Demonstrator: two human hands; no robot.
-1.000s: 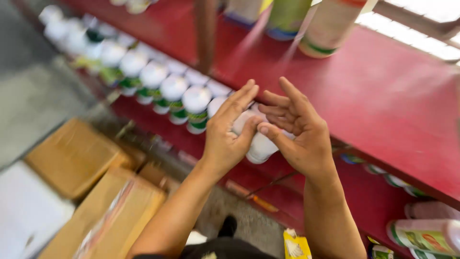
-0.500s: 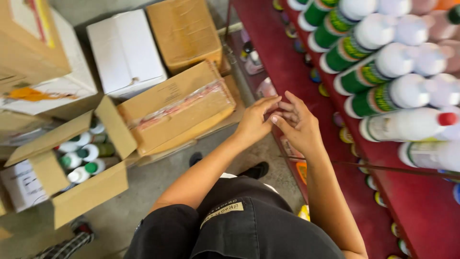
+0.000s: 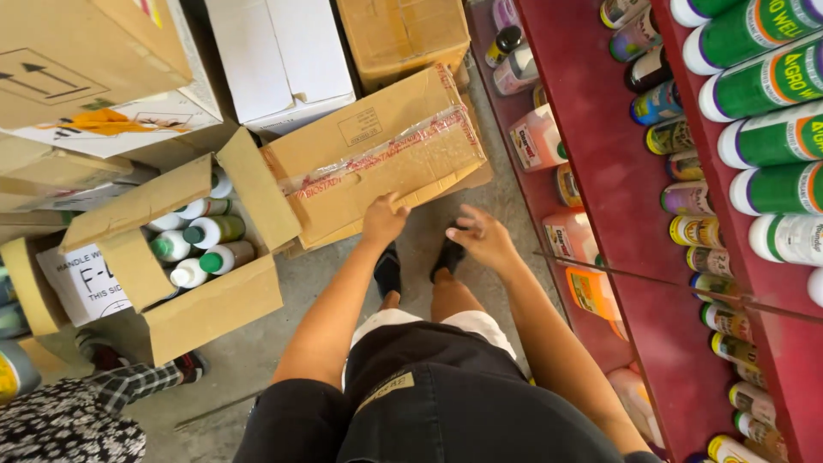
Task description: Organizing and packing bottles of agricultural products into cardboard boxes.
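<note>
The left hand (image 3: 383, 221) hangs low with its fingers curled loosely inward, pinching nothing; its knuckles sit right at the near edge of a taped box (image 3: 377, 154), seemingly touching the cardboard, though contact is hard to confirm. The right hand (image 3: 484, 238) is apart from it, fingers (image 3: 463, 225) spread and slightly bent, empty, hovering over bare concrete floor (image 3: 506, 184) just past that box's corner.

The taped box lies flat and sealed, tilted across other cartons — probably because it was set down on top of the pile rather than stacked square. Well off from the left fingertips, on the far side of the box, an open carton (image 3: 184, 283) stands with its flaps folded out, which leaves its white bottles (image 3: 201, 244) with green caps exposed and reachable from above.

Beyond the right fingers runs a red shelf (image 3: 600, 111); bottles lie along it on their sides in rows, caps outward — a layout that shows each one at a glance. Orange jugs (image 3: 583, 287) stand on the lower level, nearest the right hand.
</note>
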